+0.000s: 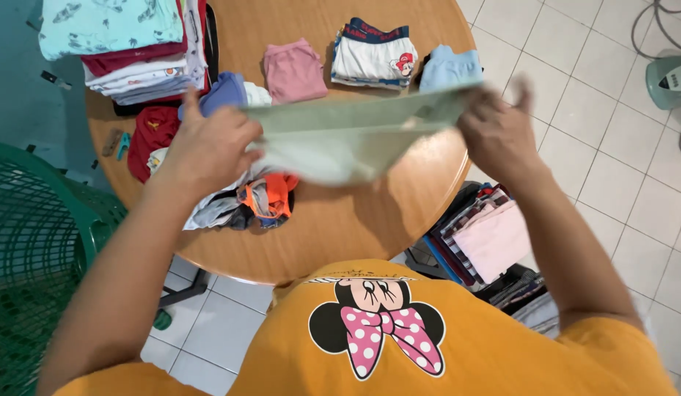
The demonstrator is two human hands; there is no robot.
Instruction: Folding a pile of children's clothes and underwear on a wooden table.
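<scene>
White floor tiles surround a round wooden tabletop (370, 220) crowded with laundry. Above its middle, the left hand (208, 150) and the right hand (498, 132) hold a pale green garment (348, 139) stretched flat between them, lifted clear of the wood. The fingers of each hand are closed, pinching one end of the cloth; the right hand is blurred, so the exact pinch there is hard to read.

Just under the garment, toward the near edge, lies a loose heap of unsorted clothes (260, 202) with orange and dark pieces. Beyond the garment sit small folded piles: a pink one (295, 70), a white one with a navy band (370, 55) and a light blue one (447, 67). Left of those stands a tall stack of folded clothes (127, 44), and a blue piece (224, 93) and a dark red piece (153, 128) lie near the left hand. A green mesh basket (32, 242) stands left of the tabletop, and a basket of folded fabrics (487, 242) sits on the floor to its right.

Folding here seems to go best with the top edge kept taut and level, both pinches at matching corners, so the fold line falls straight. The heap lying just beneath could snag or bunch the cloth if it sags.
</scene>
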